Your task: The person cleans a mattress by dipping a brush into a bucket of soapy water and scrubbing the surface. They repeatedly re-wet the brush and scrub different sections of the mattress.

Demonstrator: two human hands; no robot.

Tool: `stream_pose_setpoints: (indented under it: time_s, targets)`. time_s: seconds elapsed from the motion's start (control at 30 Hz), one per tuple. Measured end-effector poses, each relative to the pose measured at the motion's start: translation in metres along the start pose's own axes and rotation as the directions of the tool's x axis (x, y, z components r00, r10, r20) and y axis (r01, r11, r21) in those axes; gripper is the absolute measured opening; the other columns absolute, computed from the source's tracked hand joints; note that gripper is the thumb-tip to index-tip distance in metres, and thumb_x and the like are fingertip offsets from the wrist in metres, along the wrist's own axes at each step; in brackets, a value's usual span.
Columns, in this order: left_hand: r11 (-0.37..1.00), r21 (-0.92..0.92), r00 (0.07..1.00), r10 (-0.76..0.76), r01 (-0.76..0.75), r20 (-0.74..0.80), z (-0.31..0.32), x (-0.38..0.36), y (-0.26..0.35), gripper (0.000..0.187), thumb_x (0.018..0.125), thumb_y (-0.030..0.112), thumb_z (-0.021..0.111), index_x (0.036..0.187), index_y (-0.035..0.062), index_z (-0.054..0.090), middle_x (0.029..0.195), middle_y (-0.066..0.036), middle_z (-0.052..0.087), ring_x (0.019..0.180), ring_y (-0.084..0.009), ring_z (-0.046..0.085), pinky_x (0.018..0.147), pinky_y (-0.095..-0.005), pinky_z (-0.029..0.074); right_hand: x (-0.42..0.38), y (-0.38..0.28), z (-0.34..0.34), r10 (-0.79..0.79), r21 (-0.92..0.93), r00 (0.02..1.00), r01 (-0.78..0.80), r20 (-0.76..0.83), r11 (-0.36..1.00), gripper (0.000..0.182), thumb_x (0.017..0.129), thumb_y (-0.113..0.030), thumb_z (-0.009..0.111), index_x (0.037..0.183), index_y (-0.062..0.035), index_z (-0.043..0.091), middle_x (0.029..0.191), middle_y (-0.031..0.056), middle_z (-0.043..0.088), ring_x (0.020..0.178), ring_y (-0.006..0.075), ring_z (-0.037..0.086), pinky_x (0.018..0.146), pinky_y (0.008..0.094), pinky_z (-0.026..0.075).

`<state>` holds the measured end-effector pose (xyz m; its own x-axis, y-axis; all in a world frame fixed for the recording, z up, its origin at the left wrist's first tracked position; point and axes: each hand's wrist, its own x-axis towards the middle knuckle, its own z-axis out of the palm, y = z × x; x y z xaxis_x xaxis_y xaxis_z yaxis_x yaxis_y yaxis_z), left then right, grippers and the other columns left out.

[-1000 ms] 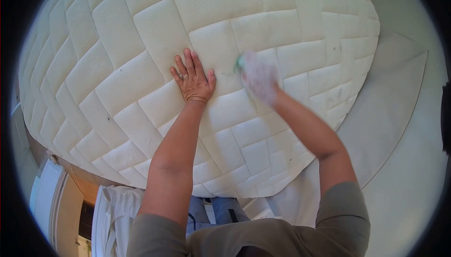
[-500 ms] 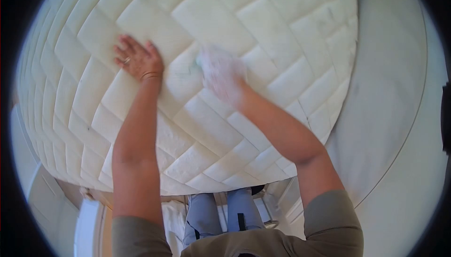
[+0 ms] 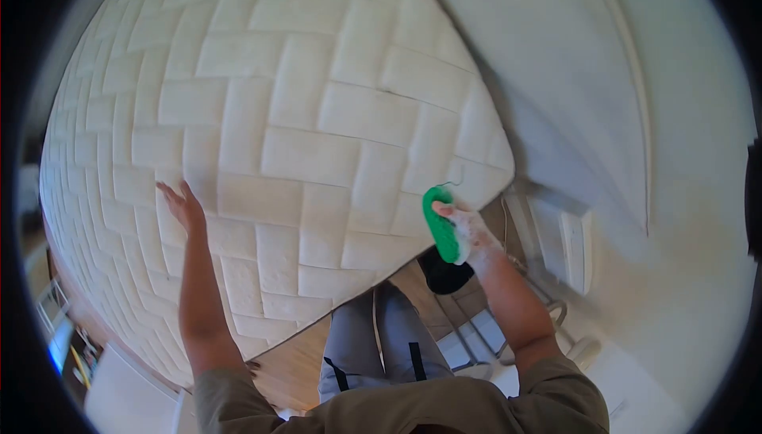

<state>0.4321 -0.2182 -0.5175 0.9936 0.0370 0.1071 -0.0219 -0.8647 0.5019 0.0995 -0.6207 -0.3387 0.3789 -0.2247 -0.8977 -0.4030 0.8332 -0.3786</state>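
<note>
A large white quilted mattress (image 3: 309, 148) with a block pattern fills the upper left and middle. My left hand (image 3: 184, 205) is over its lower left part, fingers spread and holding nothing; whether it touches the surface I cannot tell. My right hand (image 3: 468, 232), covered in white foam, grips a green brush or sponge (image 3: 440, 224) near the mattress's lower right corner. The green thing is held on edge, its underside hidden. A thin dark curved strand (image 3: 454, 182) shows just above it.
A black round object (image 3: 444, 272) and a metal-framed stand (image 3: 484, 331) are below my right hand. Wooden floor (image 3: 294, 366) shows beside my legs. A pale wall (image 3: 690, 196) is at the right. Small items (image 3: 83, 355) lie at the lower left.
The view has shifted and turned. My left hand has come back toward my body. My right hand has moved from the mattress's middle to its lower right corner, and the green thing now shows clearly.
</note>
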Motion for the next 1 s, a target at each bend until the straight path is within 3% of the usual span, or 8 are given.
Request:
stream_pose_setpoints:
  time_s: [0.13,0.27,0.47,0.7,0.77,0.87,0.93,1.0]
  targets:
    - [0.975,-0.038,0.939,0.22,-0.218,0.265,-0.007,-0.093,0.084,0.05,0.09,0.019,0.05,0.131,-0.0037,0.033,0.137,-0.019,0.034,0.127,-0.0336,0.03,0.105,-0.0377,0.025,-0.009,0.049,-0.052,-0.061,0.063,0.994,0.055,0.09,0.997,0.028,0.076,-0.012,0.068,0.102,-0.0102,0.057,0.08,-0.0016,0.055,0.07,0.0095,0.055,0.061,0.0245,0.046]
    - [0.899,-0.362,0.786,0.404,-0.247,0.468,-0.017,-0.203,0.236,0.038,0.088,0.01,0.052,0.124,-0.0003,0.046,0.128,-0.016,0.047,0.125,-0.0284,0.036,0.102,-0.0345,0.029,-0.031,0.095,-0.129,-0.232,0.205,0.952,0.192,0.199,0.96,0.025,0.076,-0.013,0.068,0.097,-0.0093,0.056,0.078,-0.0013,0.053,0.07,0.0099,0.053,0.061,0.024,0.044]
    - [0.801,-0.571,0.321,0.597,-0.182,0.735,-0.003,-0.334,0.381,0.032,0.088,0.015,0.054,0.114,-0.0029,0.054,0.116,-0.016,0.056,0.112,-0.0253,0.051,0.093,-0.0312,0.038,-0.052,0.177,-0.211,-0.214,0.388,0.976,0.183,0.039,0.903,0.021,0.077,-0.015,0.067,0.093,-0.0096,0.054,0.076,0.0008,0.052,0.069,0.0107,0.052,0.059,0.0267,0.043]
    - [0.387,-0.748,-0.2,0.804,-0.54,0.56,0.041,-0.536,0.467,0.036,0.083,0.032,0.057,0.104,0.0047,0.062,0.104,-0.019,0.059,0.094,-0.0345,0.058,0.081,-0.0372,0.046,-0.061,0.226,-0.302,-0.307,0.506,0.952,0.26,0.01,0.822,0.026,0.074,-0.017,0.068,0.093,-0.0084,0.053,0.079,0.0001,0.053,0.073,0.0119,0.052,0.065,0.0284,0.042]
    - [0.389,-0.638,-0.257,0.683,-0.664,0.684,0.035,-0.572,0.495,0.038,0.082,0.036,0.056,0.102,0.004,0.063,0.1,-0.019,0.06,0.09,-0.0368,0.057,0.079,-0.0392,0.047,-0.046,0.238,-0.311,-0.381,0.508,0.924,0.318,0.022,0.8,0.027,0.074,-0.017,0.069,0.094,-0.0083,0.053,0.08,0.0004,0.053,0.073,0.0122,0.052,0.066,0.0285,0.042]
    - [0.421,-0.428,-0.143,0.559,-0.799,0.817,0.087,-0.647,0.511,0.04,0.081,0.037,0.057,0.107,0.0067,0.061,0.103,-0.016,0.06,0.094,-0.032,0.057,0.081,-0.0396,0.046,-0.032,0.26,-0.364,-0.426,0.51,0.905,0.376,-0.021,0.774,0.028,0.074,-0.015,0.069,0.096,-0.0078,0.053,0.082,0.0006,0.054,0.072,0.0113,0.052,0.065,0.027,0.042]
    - [-0.039,-0.468,-0.251,0.882,-0.883,0.399,0.131,-0.659,0.506,0.046,0.08,0.04,0.058,0.116,0.0119,0.056,0.116,-0.012,0.055,0.11,-0.0258,0.051,0.09,-0.0403,0.041,-0.006,0.26,-0.386,-0.54,0.613,0.841,0.415,0.023,0.672,0.029,0.075,-0.015,0.068,0.098,-0.0074,0.053,0.083,0.0012,0.054,0.073,0.0114,0.052,0.066,0.0268,0.043]
    - [-0.331,-0.227,-0.389,0.873,-0.916,0.293,0.153,-0.665,0.505,0.051,0.08,0.041,0.058,0.123,0.0146,0.051,0.137,-0.015,0.034,0.128,-0.034,0.03,0.102,-0.0407,0.029,0.015,0.257,-0.406,-0.572,0.636,0.819,0.42,0.042,0.647,0.031,0.075,-0.017,0.068,0.1,-0.0075,0.053,0.086,0.0033,0.054,0.078,0.0165,0.054,0.071,0.0319,0.045]
